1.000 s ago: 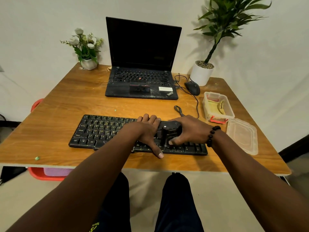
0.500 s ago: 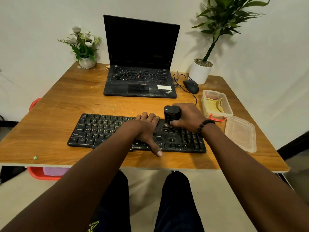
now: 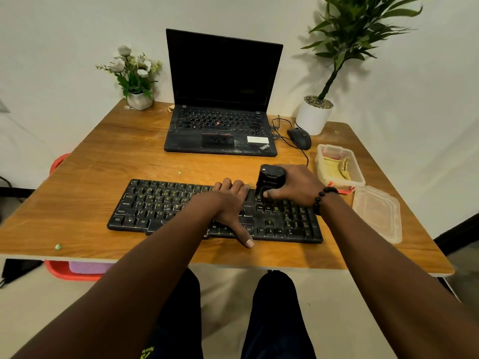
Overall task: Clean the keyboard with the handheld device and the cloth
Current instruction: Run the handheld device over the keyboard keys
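Head view: I'm gripping the handheld device (image 3: 269,180) in my right hand (image 3: 298,185), pressing my flat left hand (image 3: 228,203) on the keyboard (image 3: 160,206), mid-frame on the wooden table (image 3: 103,161) against a white wall (image 3: 64,35)

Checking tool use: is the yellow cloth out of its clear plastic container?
No, the yellow cloth lies inside the clear plastic container beside the right hand.

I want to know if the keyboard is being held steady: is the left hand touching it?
Touching. The head view shows the left hand lying flat on the keyboard, fingers spread over the keys.
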Demonstrator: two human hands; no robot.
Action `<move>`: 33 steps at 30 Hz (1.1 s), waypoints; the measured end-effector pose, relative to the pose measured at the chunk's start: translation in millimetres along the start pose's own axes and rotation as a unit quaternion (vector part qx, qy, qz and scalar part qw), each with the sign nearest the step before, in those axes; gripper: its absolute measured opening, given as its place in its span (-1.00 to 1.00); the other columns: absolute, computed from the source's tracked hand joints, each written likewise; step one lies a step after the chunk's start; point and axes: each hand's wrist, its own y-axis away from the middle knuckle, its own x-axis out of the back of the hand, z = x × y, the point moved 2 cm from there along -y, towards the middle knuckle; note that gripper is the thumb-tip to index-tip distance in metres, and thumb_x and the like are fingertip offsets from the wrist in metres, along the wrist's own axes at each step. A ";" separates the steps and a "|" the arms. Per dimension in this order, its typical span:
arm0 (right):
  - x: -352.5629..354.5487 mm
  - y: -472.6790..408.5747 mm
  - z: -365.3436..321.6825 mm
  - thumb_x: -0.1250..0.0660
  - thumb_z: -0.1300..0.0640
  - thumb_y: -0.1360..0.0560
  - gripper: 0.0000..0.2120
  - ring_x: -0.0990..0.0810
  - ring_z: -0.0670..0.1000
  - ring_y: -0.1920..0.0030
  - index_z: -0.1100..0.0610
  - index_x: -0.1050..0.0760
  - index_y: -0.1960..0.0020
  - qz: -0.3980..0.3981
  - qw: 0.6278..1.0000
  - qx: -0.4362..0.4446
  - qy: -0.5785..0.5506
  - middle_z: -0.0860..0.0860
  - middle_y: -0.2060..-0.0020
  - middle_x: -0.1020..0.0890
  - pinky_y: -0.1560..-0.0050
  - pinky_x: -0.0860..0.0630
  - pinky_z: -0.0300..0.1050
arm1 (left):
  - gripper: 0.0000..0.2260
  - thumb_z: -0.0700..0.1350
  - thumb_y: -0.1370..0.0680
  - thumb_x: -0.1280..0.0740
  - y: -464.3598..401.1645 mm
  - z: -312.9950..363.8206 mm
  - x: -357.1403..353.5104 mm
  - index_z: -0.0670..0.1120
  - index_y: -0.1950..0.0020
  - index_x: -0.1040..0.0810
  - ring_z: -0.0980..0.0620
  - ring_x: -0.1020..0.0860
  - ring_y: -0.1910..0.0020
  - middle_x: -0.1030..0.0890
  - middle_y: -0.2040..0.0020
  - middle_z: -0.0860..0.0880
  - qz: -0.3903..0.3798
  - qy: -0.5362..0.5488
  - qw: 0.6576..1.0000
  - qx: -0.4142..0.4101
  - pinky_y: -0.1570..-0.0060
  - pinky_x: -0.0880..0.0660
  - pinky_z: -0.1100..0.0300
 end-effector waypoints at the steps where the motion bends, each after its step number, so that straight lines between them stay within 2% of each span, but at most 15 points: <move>1: -1.4 -1.8 2.3 -0.52 0.04 -0.35 -0.60 -0.54 -0.05 -0.01 0.09 -0.54 -0.14 0.003 1.000 -0.002 0.028 -0.06 0.03 -0.60 0.11 -0.40 -0.25 | 0.29 0.47 -0.21 -0.49 -0.5 -0.3 0.2 -0.06 -0.63 0.17 -0.19 0.05 -0.54 0.09 -0.59 -0.02 0.000 -0.002 1.000 -0.001 -0.52 -0.05 -0.21; 3: 3.8 -6.9 8.3 -0.52 0.10 -0.35 -0.67 -0.55 0.05 -0.04 0.13 -0.53 -0.06 0.049 0.994 -0.012 0.099 0.02 0.03 -0.61 0.08 -0.40 -0.16 | 0.29 0.48 -0.20 -0.49 -1.4 -0.3 0.2 -0.06 -0.63 0.17 -0.19 0.04 -0.54 0.08 -0.59 -0.03 0.002 -0.003 1.000 -0.002 -0.52 -0.05 -0.21; 6: 12.6 -1.0 14.6 -0.53 0.05 -0.34 -0.65 -0.55 -0.04 0.03 0.05 -0.54 -0.08 0.062 0.998 -0.032 0.005 -0.07 0.08 -0.59 0.11 -0.39 -0.21 | 0.30 0.48 -0.19 -0.48 -2.8 -1.6 -0.5 -0.06 -0.63 0.17 -0.20 0.06 -0.54 0.10 -0.60 -0.02 0.001 -0.003 1.000 -0.002 -0.53 -0.04 -0.23; 9: 9.1 19.4 10.5 -0.53 0.02 -0.34 -0.61 -0.58 -0.07 0.02 0.05 -0.54 -0.11 -0.019 0.999 -0.002 -0.042 -0.11 0.05 -0.62 0.13 -0.44 -0.29 | 0.32 0.50 -0.18 -0.47 -4.7 -3.2 -1.5 -0.05 -0.63 0.20 -0.21 0.09 -0.55 0.14 -0.61 -0.01 -0.005 -0.002 1.000 -0.004 -0.53 -0.02 -0.24; 12: 9.3 34.5 10.2 -0.53 0.02 -0.34 -0.63 -0.59 -0.10 0.05 0.05 -0.55 -0.09 -0.121 0.992 0.016 -0.037 -0.12 0.09 -0.64 0.10 -0.53 -0.22 | 0.32 0.51 -0.18 -0.46 -5.9 -2.8 -2.3 -0.06 -0.63 0.22 -0.22 0.13 -0.56 0.18 -0.62 -0.02 -0.010 -0.005 1.000 -0.003 -0.54 0.01 -0.24; 14: 14.0 40.1 9.6 -0.53 0.02 -0.34 -0.64 -0.58 -0.16 0.08 0.04 -0.55 -0.09 -0.146 0.988 0.029 -0.043 -0.12 0.11 -0.64 0.11 -0.53 -0.24 | 0.32 0.50 -0.19 -0.47 -5.2 -1.9 -1.5 -0.06 -0.63 0.22 -0.22 0.14 -0.57 0.19 -0.62 -0.03 -0.011 -0.008 1.000 -0.002 -0.54 0.02 -0.24; 17: 13.5 43.7 6.5 -0.52 0.10 -0.36 -0.66 -0.58 -0.12 0.05 0.05 -0.55 -0.10 -0.013 0.996 0.017 -0.090 -0.08 0.06 -0.64 0.14 -0.47 -0.31 | 0.32 0.49 -0.20 -0.47 -4.5 -1.0 0.3 -0.08 -0.63 0.24 -0.22 0.14 -0.57 0.19 -0.62 -0.02 -0.014 -0.008 1.000 -0.003 -0.54 0.04 -0.24; 18: 11.3 44.8 3.9 -0.52 0.12 -0.36 -0.67 -0.58 -0.09 0.04 0.06 -0.55 -0.09 0.007 0.995 0.008 -0.096 -0.07 0.05 -0.64 0.15 -0.47 -0.31 | 0.32 0.49 -0.20 -0.47 -4.2 -1.1 0.5 -0.08 -0.63 0.23 -0.22 0.13 -0.57 0.17 -0.62 -0.02 -0.013 -0.007 1.000 -0.003 -0.54 0.03 -0.24; 19: 7.4 46.2 2.0 -0.52 0.12 -0.35 -0.68 -0.59 -0.08 0.04 0.05 -0.55 -0.07 -0.011 0.996 0.006 -0.089 -0.07 0.06 -0.64 0.14 -0.50 -0.28 | 0.32 0.49 -0.20 -0.47 -4.4 -1.5 -0.2 -0.07 -0.63 0.22 -0.22 0.11 -0.56 0.16 -0.62 -0.02 -0.010 -0.007 1.000 -0.003 -0.54 0.01 -0.24; 21: 2.8 51.0 0.0 -0.53 0.07 -0.34 -0.68 -0.61 -0.11 0.06 0.02 -0.55 -0.06 -0.097 0.992 0.020 -0.075 -0.11 0.09 -0.65 0.10 -0.57 -0.19 | 0.32 0.51 -0.18 -0.46 -4.6 -2.7 -1.3 -0.06 -0.63 0.20 -0.21 0.09 -0.55 0.13 -0.61 -0.01 -0.007 -0.008 1.000 -0.005 -0.53 -0.02 -0.25; 23: 5.0 58.6 -1.8 -0.53 0.02 -0.34 -0.63 -0.60 -0.19 0.05 -0.03 -0.55 -0.11 -0.131 0.987 0.022 -0.093 -0.15 0.08 -0.65 0.09 -0.55 -0.28 | 0.32 0.51 -0.17 -0.46 -4.6 -2.7 -2.4 -0.05 -0.63 0.20 -0.21 0.09 -0.55 0.13 -0.61 -0.01 -0.009 -0.006 1.000 -0.007 -0.52 -0.02 -0.26; 27: -2.0 72.5 -6.2 -0.53 0.08 -0.34 -0.65 -0.57 -0.15 0.05 0.00 -0.55 -0.09 0.014 0.995 -0.016 -0.097 -0.14 0.09 -0.62 0.13 -0.48 -0.33 | 0.30 0.50 -0.20 -0.46 -3.3 -1.1 -1.5 -0.07 -0.63 0.18 -0.20 0.06 -0.54 0.11 -0.60 -0.01 -0.003 -0.008 1.000 -0.011 -0.53 -0.01 -0.20; 31: -17.4 97.7 -15.0 -0.53 0.07 -0.32 -0.61 -0.53 -0.24 0.10 -0.06 -0.52 -0.11 0.024 0.994 -0.034 -0.103 -0.24 0.11 -0.57 0.17 -0.43 -0.48 | 0.30 0.50 -0.21 -0.45 -1.6 -0.8 -0.8 -0.08 -0.63 0.18 -0.19 0.04 -0.54 0.09 -0.60 -0.03 0.003 -0.011 1.000 -0.013 -0.51 0.00 -0.17; 33: -19.6 110.5 -9.5 -0.53 0.04 -0.33 -0.60 -0.53 -0.26 0.09 -0.08 -0.50 -0.12 0.043 0.983 -0.086 -0.155 -0.23 0.11 -0.58 0.17 -0.45 -0.44 | 0.29 0.50 -0.21 -0.45 -1.0 -0.1 -0.6 -0.09 -0.63 0.18 -0.20 0.04 -0.54 0.09 -0.60 -0.03 0.003 -0.014 1.000 -0.015 -0.51 0.00 -0.17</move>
